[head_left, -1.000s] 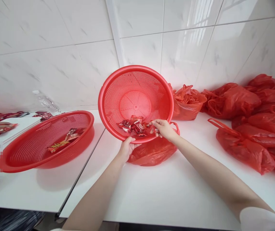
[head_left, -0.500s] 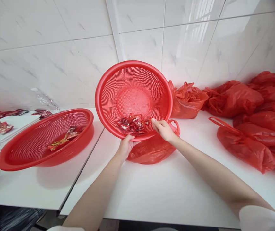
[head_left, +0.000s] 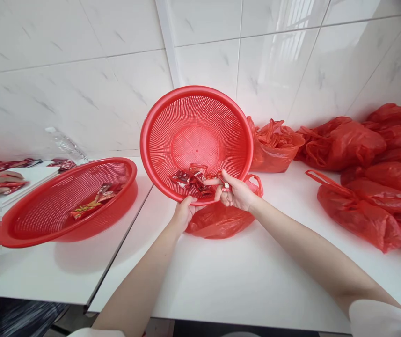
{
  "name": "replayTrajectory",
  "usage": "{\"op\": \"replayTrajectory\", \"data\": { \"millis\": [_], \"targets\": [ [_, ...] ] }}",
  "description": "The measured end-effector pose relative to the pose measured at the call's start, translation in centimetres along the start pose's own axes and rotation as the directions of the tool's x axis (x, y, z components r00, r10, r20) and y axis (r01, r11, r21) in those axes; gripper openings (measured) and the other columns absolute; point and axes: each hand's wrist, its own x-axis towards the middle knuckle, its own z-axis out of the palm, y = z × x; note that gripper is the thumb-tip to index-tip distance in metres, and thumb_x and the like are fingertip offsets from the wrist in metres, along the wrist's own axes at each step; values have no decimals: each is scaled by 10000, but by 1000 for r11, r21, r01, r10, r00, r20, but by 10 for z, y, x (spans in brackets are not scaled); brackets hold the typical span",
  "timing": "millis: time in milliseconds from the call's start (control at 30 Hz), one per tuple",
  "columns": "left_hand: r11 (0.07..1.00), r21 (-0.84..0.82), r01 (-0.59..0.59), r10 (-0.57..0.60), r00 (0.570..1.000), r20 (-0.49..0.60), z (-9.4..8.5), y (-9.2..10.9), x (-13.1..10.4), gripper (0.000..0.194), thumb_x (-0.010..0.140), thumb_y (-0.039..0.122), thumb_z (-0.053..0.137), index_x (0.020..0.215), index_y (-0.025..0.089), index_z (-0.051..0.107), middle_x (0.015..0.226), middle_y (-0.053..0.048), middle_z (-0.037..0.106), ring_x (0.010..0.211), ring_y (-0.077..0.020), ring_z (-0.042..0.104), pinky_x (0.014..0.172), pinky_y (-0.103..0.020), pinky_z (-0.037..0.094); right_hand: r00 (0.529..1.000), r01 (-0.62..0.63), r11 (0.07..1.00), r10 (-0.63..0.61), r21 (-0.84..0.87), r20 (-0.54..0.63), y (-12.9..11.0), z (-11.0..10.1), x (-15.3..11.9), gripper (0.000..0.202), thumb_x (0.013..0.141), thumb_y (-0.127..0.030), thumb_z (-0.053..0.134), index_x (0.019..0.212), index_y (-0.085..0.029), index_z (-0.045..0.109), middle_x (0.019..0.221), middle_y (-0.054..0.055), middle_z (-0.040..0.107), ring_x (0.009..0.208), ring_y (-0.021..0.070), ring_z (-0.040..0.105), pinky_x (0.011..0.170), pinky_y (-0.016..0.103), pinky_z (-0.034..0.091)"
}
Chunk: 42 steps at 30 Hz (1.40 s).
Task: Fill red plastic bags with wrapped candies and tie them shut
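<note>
My left hand grips the lower rim of a round red plastic colander, thumb over the edge, and the colander is tilted so its inside faces me. Small red wrapped packets lie piled against its lower wall. Over that rim, at the right of the pile, my right hand has its palm turned partly up. A small red-and-white packet sits among its curled fingers, while the index finger points at the pile. Beneath the colander is a red plastic bag with a loop handle.
At left, another red colander leans tilted with several packets inside. Beyond it, another person's hand covers red packets on a white board. A clear bottle lies by the wall. Filled red bags crowd the right.
My right hand has turned from reaching over the rim to palm partly up, with a small packet now visible in its fingers. The other person's hand has moved right over the packets.
</note>
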Motion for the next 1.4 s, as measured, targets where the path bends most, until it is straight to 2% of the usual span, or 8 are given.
{"op": "replayTrajectory", "data": {
  "millis": [200, 467, 700, 800, 933, 1067, 1267, 1400],
  "targets": [
    [1000, -16, 3, -3, 1000, 24, 0, 1, 0, 316, 678, 128, 542, 953, 61, 683, 979, -129, 737, 1044, -304, 654, 976, -469, 488, 999, 47, 993, -44, -112, 29, 5, -5, 1, 509, 879, -484, 558, 1234, -123, 609, 736, 77, 735, 475, 94, 615, 420, 155, 441],
    [1000, 8, -3, 3, 1000, 10, -1, 1, -1, 323, 681, 141, 549, 967, 71, 681, 953, -118, 743, 999, -295, 672, 953, -464, 503, 995, 60, 935, -29, -350, 93, 8, -7, 3, 478, 880, -489, 551, 1203, -144, 625, 902, 114, 749, 699, 155, 714, 557, 210, 526],
    [999, -1, -47, 47, 999, -1, -1, -1, 0, 301, 659, 111, 556, 936, 73, 668, 939, -115, 742, 986, -297, 678, 953, -478, 504, 867, 374, 422, -474, -826, 151, 9, -6, 2, 248, 856, -387, 617, 962, -184, 713, 977, 71, 723, 908, 193, 658, 847, 335, 497],
    [999, 1, -42, 42, 999, 15, 1, -2, -3, 330, 653, 101, 565, 968, 84, 661, 954, -108, 740, 990, -298, 677, 951, -482, 504, 828, 403, 241, -507, -883, 240, 13, -8, 3, 322, 875, -400, 591, 1104, -189, 672, 1097, 98, 694, 1041, 232, 623, 957, 401, 449],
    [1000, -19, 10, -9, 999, 45, 1, -3, -4, 326, 652, 119, 557, 959, 78, 658, 950, -118, 740, 986, -299, 680, 953, -472, 503, 853, 419, 139, -400, -897, 336, 21, -14, 6, 584, 834, -397, 643, 1351, -165, 503, 1323, 159, 571, 1202, 279, 545, 1019, 447, 411],
    [999, -33, 17, -16, 1000, 25, 0, -1, -2, 288, 652, 133, 556, 917, 80, 655, 932, -112, 742, 988, -290, 681, 964, -456, 497, 861, 424, 205, -392, -882, 323, 22, -16, 7, 414, 839, -332, 643, 1225, -183, 614, 1178, 124, 659, 1076, 253, 613, 950, 398, 455],
    [999, -33, -3, 3, 1000, 9, -4, 1, 1, 360, 672, 142, 555, 1014, 84, 651, 974, -113, 737, 1018, -281, 670, 942, -437, 516, 917, 310, 591, -392, -745, 70, 11, -7, 4, 325, 866, -422, 582, 1005, -157, 709, 946, 43, 716, 884, 205, 647, 854, 330, 475],
    [999, -29, 14, -14, 1000, 11, -6, 3, 2, 365, 671, 156, 541, 1007, 71, 656, 969, -127, 737, 1006, -286, 674, 935, -432, 521, 941, 305, 758, -334, -577, 58, 8, -4, 3, 302, 845, -409, 604, 943, -139, 697, 917, 41, 706, 880, 191, 636, 868, 327, 468]
  ]
}}
